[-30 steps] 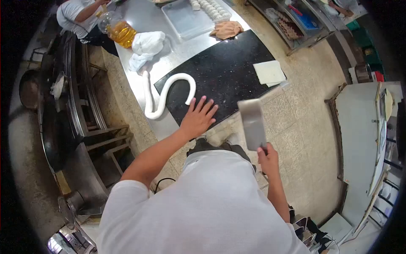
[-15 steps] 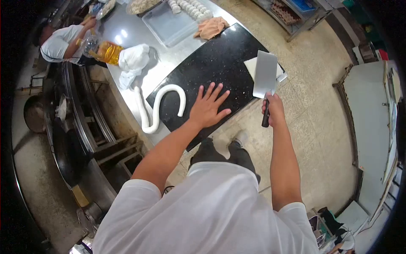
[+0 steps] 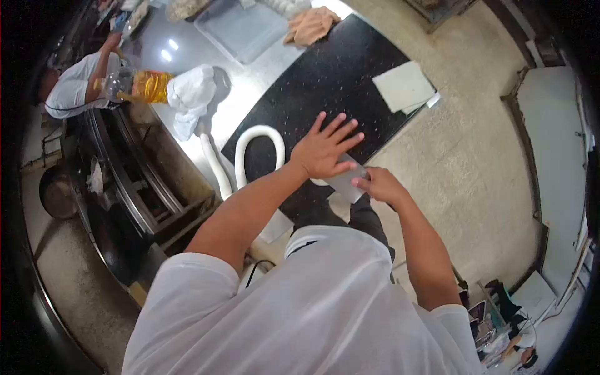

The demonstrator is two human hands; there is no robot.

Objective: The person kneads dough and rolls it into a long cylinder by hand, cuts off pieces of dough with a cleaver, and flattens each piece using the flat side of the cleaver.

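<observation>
The left hand (image 3: 325,149) is splayed wide — dough rope (image 3: 261,131) off to its left — the right hand (image 3: 381,185) clenched on a cleaver (image 3: 345,183).

White dough (image 3: 260,130), white-flecked black slab (image 3: 325,81)

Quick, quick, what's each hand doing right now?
Left hand: open, spread wide, palm down.
Right hand: closed, holding the cleaver.

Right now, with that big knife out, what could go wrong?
The cleaver in the right hand looks very close to the spread left hand, so a slip might cut the thumb. Also, the pale sheet lies at the edge of the black board, so a bump could perhaps knock it off.
</observation>
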